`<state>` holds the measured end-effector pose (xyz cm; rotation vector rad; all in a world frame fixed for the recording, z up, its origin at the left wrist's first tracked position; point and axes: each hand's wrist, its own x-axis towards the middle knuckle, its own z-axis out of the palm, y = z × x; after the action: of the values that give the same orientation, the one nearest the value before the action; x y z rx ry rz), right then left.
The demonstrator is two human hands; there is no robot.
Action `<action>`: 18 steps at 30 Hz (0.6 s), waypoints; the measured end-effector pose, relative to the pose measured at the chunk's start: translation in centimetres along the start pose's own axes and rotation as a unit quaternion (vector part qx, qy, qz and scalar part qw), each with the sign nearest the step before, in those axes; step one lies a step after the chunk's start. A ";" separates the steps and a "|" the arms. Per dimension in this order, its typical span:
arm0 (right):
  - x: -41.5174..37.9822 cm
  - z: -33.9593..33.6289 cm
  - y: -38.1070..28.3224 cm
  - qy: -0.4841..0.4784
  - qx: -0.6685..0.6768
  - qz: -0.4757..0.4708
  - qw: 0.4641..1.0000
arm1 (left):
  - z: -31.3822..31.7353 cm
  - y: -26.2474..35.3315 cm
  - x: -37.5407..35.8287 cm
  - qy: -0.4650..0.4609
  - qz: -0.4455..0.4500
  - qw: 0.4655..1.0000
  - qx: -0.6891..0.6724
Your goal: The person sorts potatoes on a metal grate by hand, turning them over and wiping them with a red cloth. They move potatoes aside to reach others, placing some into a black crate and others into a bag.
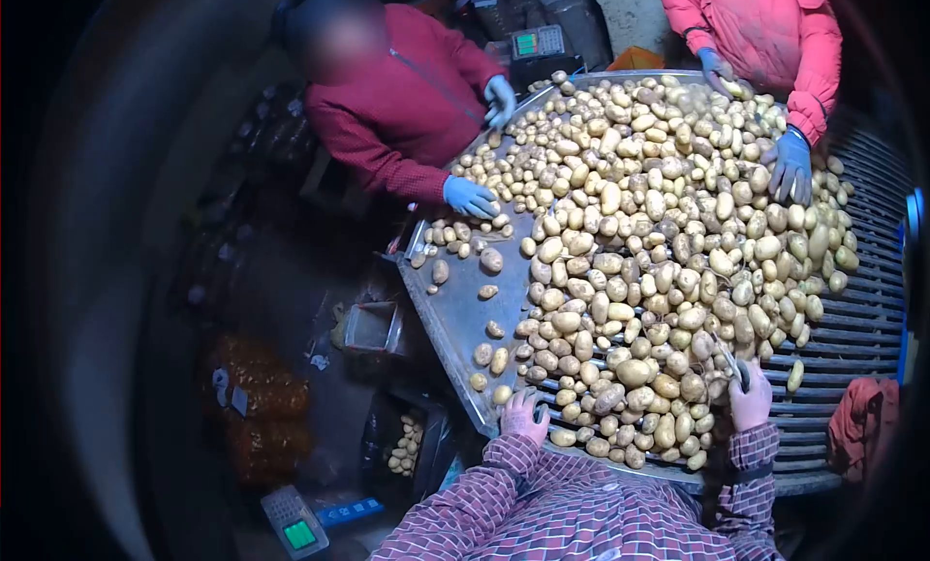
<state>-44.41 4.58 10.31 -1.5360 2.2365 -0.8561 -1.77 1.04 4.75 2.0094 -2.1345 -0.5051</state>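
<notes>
A big heap of potatoes covers much of a slatted metal table. My left hand rests at the table's near left edge, fingers spread, beside a few potatoes, and grips nothing that I can see. On the near right side of the heap, my right hand has its fingers closed around something slim and dark. A thin pale strip reaches from it toward the potatoes; its kind cannot be made out. Both my hands are bare below checked sleeves.
Across the table, one co-worker's blue glove touches small potatoes; another's glove lies on the heap. Bare slats run along the right. A red cloth hangs there. Lower left are a crate with potatoes and a scale.
</notes>
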 end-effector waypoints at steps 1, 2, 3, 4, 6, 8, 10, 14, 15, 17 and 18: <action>-1.2 0.1 0.7 0.009 -0.007 0.012 1.000 | 0.1 -0.3 -0.1 -0.007 0.010 1.000 -0.012; -2.1 0.1 1.3 0.022 -0.016 0.021 0.999 | 0.0 -0.3 0.0 -0.010 0.020 0.999 -0.028; -2.7 -0.6 0.6 0.009 -0.011 0.043 0.999 | 0.1 -0.5 -0.1 -0.011 0.022 0.999 -0.025; -3.7 -0.9 0.2 0.054 -0.026 0.035 0.998 | 0.1 -0.5 -0.2 -0.009 0.018 1.000 -0.012; -5.2 -1.2 -0.2 0.069 -0.011 0.043 0.997 | -0.2 -0.5 -0.2 -0.020 0.040 0.999 -0.015; -7.5 -1.2 -0.9 0.028 -0.044 0.105 0.993 | 0.1 -1.0 -0.1 -0.023 0.064 0.995 -0.068; -10.2 0.3 -0.9 0.004 -0.053 0.155 0.986 | -0.5 -0.6 0.1 -0.002 0.093 0.991 -0.092; -13.8 4.3 -4.0 0.041 -0.103 0.113 0.987 | -0.1 -1.5 1.4 -0.057 0.137 0.971 -0.187; -13.5 4.1 -4.5 0.055 -0.071 0.100 0.991 | -1.1 -0.9 2.1 -0.030 0.161 0.966 -0.199; -13.5 4.1 -5.0 0.071 -0.093 0.117 0.986 | 0.0 -1.8 3.9 -0.105 0.161 0.954 -0.230; -13.7 4.5 -4.4 0.081 -0.101 0.109 0.986 | -0.2 -1.5 4.7 -0.135 0.145 0.952 -0.234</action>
<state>-33.39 14.66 8.33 -1.3083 2.6214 -0.7316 -0.70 -3.72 3.95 1.4093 -2.1380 -1.1602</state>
